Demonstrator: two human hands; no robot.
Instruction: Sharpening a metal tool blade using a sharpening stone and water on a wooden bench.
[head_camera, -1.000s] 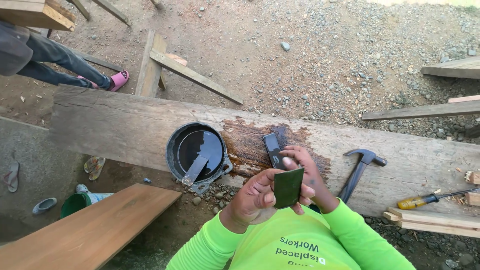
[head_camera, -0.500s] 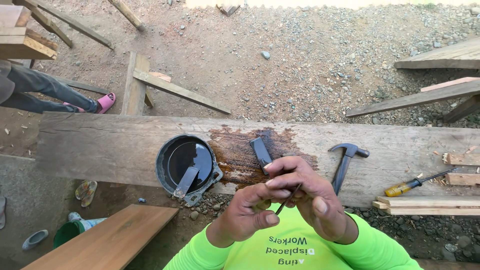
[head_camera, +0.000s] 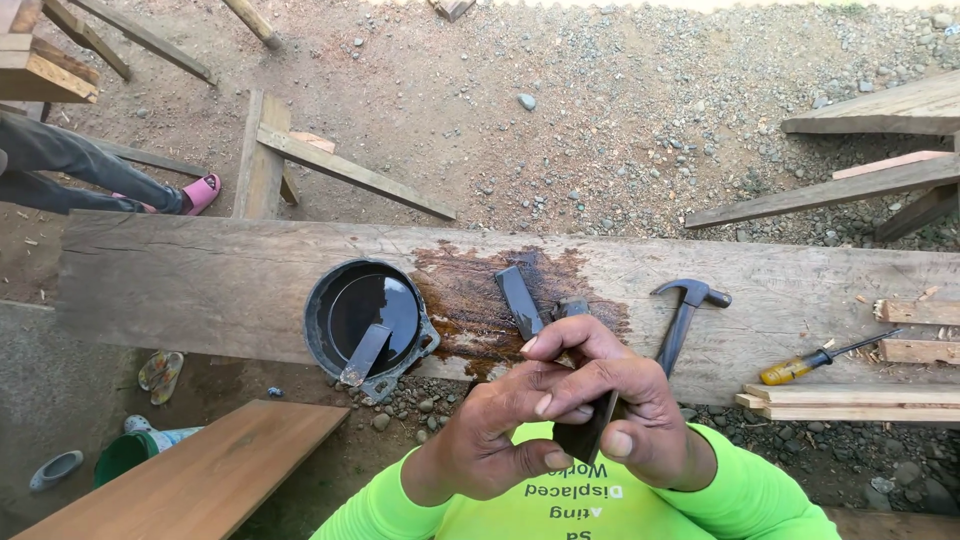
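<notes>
Both my hands hold a thin dark flat blade (head_camera: 588, 432) edge-on over my bright green shirt. My left hand (head_camera: 500, 425) grips it from the left; my right hand (head_camera: 620, 400) pinches it from the right with the thumb near its lower end. Just beyond my hands, a dark oblong stone (head_camera: 520, 300) lies on a wet brown patch (head_camera: 470, 300) of a long wooden beam (head_camera: 180, 280). A small dark block (head_camera: 572, 307) sits beside the stone.
A black round container (head_camera: 365, 315) with dark liquid and a flat metal piece sits on the beam. To the right lie a claw hammer (head_camera: 682, 315), a yellow-handled screwdriver (head_camera: 810, 362) and wood offcuts (head_camera: 915, 312). A plank (head_camera: 200, 470) is lower left. Another person's leg and pink sandal (head_camera: 200, 192) at left.
My hands have turned the flat blade from face-on to edge-on and closed around it. The view has shifted, so the beam sits higher in the frame.
</notes>
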